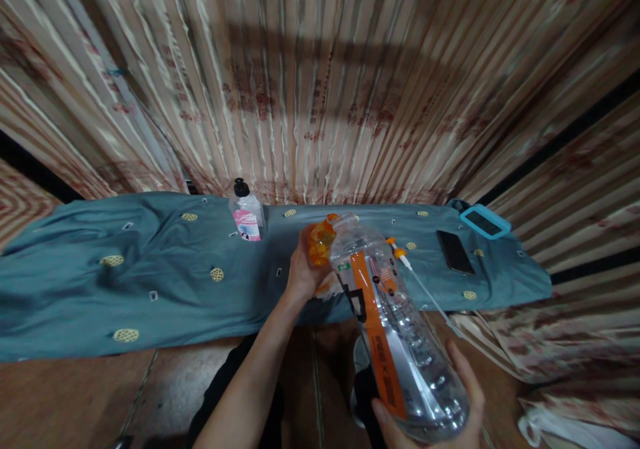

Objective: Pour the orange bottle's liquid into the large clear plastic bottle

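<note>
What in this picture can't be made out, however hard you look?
In the head view:
Right hand: partly hidden by the large clear bottle and cut off by the bottom edge.
Orange bottle: partly covered by the left hand, so its full shape is unclear.
Pink label: print too small to read.
White item at lower right: cut off by the bottom edge; I cannot tell what it is.

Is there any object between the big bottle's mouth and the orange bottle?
Nothing visible: the big bottle, tilted in the right hand, has its mouth beside the orange bottle in the left hand.
</note>
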`<control>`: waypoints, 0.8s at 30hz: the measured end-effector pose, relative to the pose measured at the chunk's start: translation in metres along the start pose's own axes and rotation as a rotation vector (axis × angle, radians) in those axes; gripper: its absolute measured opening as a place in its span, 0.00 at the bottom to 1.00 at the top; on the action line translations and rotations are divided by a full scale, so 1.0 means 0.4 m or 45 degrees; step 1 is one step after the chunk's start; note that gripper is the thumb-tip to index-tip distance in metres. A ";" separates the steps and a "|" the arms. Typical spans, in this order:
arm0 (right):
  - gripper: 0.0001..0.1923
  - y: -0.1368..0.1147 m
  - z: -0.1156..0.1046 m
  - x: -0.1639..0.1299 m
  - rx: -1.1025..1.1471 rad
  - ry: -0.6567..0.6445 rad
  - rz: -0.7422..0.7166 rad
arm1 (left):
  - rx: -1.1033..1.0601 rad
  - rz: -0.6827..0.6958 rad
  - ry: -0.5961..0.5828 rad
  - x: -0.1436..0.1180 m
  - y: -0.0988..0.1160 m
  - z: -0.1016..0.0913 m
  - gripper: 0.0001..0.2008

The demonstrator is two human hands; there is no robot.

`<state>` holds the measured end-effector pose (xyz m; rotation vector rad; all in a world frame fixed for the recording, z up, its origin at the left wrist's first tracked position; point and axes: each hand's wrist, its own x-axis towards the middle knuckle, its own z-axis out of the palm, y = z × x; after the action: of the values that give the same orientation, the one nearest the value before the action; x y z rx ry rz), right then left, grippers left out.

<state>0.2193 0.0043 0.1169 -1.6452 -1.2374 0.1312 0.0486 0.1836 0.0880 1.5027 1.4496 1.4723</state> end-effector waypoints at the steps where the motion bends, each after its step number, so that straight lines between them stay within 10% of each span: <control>1: 0.56 -0.002 0.001 0.000 -0.009 0.002 -0.006 | -0.002 -0.001 0.003 0.000 -0.002 0.001 0.37; 24: 0.58 -0.028 0.001 -0.003 0.008 0.023 0.079 | -0.090 0.028 0.041 0.007 -0.027 0.015 0.37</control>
<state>0.2112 0.0029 0.1246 -1.6765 -1.1718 0.1580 0.0503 0.1903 0.0774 1.4627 1.3889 1.5510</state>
